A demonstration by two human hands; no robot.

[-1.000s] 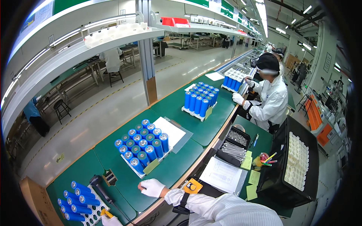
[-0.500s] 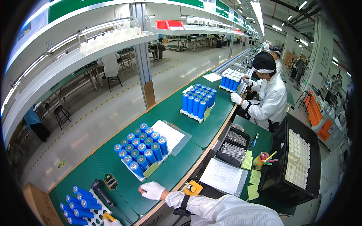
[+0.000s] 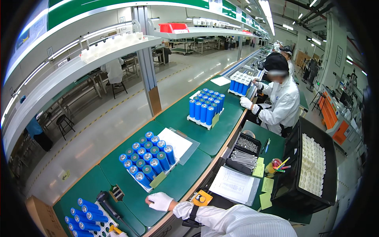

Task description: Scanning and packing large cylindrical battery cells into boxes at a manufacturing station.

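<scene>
My right hand (image 3: 161, 201), in a white glove that leaves the fingertips bare, rests closed on the green bench near its front edge. Nothing shows in it. Just beyond stands a block of several upright blue cylindrical cells (image 3: 147, 156) in a white holder, with a yellow-green slip (image 3: 158, 179) at its near corner. My left hand (image 3: 117, 234) is mostly cut off by the bottom edge. Yellow shows at its fingers, beside a white holder with round holes (image 3: 103, 226). Several blue cells (image 3: 87, 217) stand in that holder; its near side has bare holes. The left fingers' grip is unclear.
A black handheld scanner (image 3: 108, 205) lies between the holders. Farther along are another cell block (image 3: 206, 106) and a co-worker (image 3: 280, 98) at a third one. To the right are screw trays (image 3: 246, 152), papers (image 3: 233, 185), and a black crate (image 3: 284, 189) of white holders.
The view has turned slightly. My left hand sits a little lower and farther right in the picture. My right hand stays at the same place on the bench.
</scene>
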